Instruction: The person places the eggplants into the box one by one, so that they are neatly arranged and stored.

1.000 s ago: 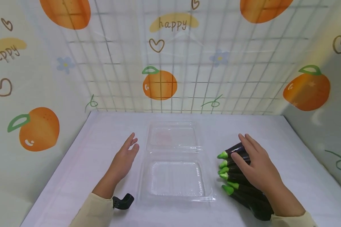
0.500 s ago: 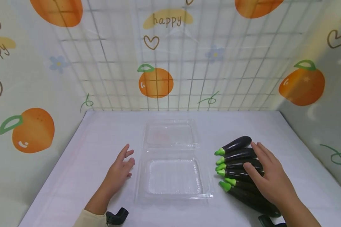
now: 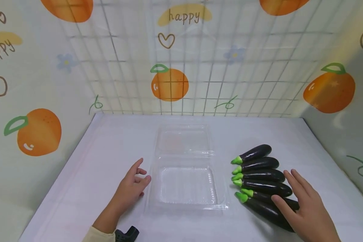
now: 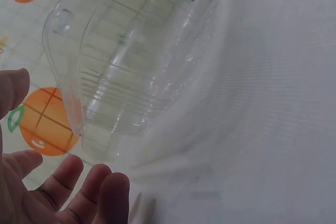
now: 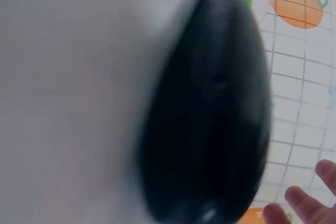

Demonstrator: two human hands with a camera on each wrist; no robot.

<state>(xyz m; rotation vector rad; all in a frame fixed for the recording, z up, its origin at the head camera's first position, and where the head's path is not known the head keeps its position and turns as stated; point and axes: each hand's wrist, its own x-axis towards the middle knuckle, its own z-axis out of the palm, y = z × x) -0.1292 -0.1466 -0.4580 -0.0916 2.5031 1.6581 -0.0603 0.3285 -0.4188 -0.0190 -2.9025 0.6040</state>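
Note:
Several dark purple eggplants with green stem ends lie in a fanned row on the right, stems pointing left. My right hand is over the blunt end of the nearest ones, fingers extended, and hides part of them. Close up in the right wrist view is one large eggplant, blurred, with fingertips at the lower right corner. A clear plastic clamshell box lies unfolded in the middle, its lid flat behind it. Beside the box's left edge, my left hand has loosely bent fingers and holds nothing.
A white cloth covers the table. Patterned sheets with oranges and a grid stand at the back and sides. A black device sits at the left wrist.
The right hand has drawn back toward the near right, uncovering most of the eggplants. My left hand has come slightly nearer, its fingers a little more bent. Box and eggplants stay put.

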